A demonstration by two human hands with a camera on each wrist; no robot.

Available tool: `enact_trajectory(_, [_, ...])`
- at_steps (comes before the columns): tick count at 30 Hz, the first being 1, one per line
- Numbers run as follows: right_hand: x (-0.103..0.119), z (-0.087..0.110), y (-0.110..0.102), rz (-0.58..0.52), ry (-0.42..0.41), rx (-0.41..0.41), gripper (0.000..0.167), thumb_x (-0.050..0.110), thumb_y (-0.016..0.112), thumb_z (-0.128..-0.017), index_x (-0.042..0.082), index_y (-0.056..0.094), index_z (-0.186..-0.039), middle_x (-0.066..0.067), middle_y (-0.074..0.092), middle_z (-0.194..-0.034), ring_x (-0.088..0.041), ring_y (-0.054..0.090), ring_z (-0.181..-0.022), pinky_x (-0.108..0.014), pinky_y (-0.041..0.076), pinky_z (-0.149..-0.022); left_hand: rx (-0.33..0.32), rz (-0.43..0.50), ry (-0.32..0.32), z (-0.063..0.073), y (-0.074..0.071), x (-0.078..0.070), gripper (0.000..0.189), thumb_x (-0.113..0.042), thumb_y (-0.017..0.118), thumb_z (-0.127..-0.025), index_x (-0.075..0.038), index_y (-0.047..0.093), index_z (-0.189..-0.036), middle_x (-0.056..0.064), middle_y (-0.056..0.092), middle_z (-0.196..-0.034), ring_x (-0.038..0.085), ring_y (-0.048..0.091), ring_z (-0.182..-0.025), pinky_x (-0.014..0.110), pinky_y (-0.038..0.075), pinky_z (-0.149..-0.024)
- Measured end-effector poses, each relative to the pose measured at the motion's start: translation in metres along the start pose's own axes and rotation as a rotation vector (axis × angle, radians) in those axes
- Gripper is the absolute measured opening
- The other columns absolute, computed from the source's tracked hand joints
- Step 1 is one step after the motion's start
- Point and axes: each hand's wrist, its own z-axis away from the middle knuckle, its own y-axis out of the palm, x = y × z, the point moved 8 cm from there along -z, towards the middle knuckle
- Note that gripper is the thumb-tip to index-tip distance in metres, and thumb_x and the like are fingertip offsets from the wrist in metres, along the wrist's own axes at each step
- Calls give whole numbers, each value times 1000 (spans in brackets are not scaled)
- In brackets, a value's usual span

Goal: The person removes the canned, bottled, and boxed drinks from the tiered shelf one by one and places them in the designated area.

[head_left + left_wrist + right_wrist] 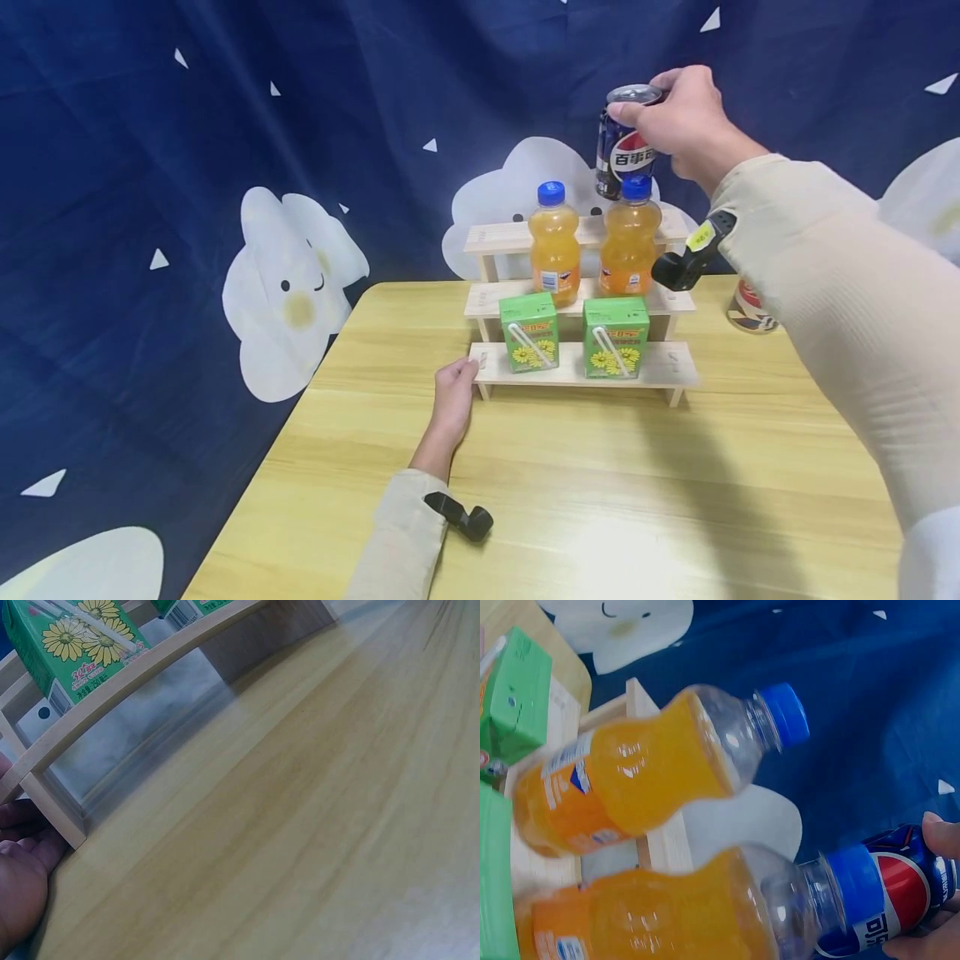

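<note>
My right hand (690,121) grips a dark blue Pepsi can (621,146) near its top, thumb and fingers on either side. The can hangs upright over the top tier of a three-step wooden rack (495,239), behind the right orange drink bottle (628,254), whose blue cap overlaps it. At the rack's lower left end, my left hand (453,392) holds the bottom board, with curled fingers beneath it in the left wrist view. Another orange drink bottle (555,254) stands on the middle tier. Two green drink cartons (529,333) with straws stand on the bottom tier.
A second can (750,310) stands on the wooden table (570,467) right of the rack, partly covered by my right sleeve (817,258). A dark blue curtain (390,92) with white clouds hangs close behind the table and along its left side.
</note>
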Motion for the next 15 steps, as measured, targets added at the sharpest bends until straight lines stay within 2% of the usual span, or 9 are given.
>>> enact_trajectory(7, [-14, -1, -18, 61, -2, -13, 80, 52, 55, -86, 16, 23, -149, -11, 32, -145, -23, 39, -129, -38, 34, -111, -15, -3, 0, 0, -3, 0, 34, -12, 44, -95, 11, 61, -113, 22, 62, -117, 20, 60, -102, 32, 52, -93])
enact_trajectory(15, [-37, -3, -37, 62, 19, -37, 80, 52, 56, -85, 14, 25, -148, -13, 34, -141, -25, 41, -121, -41, 36, -110, 3, 10, 1, 2, -7, -1, 36, -12, 42, -96, 11, 57, -119, 25, 58, -124, 27, 58, -112, 34, 50, -98])
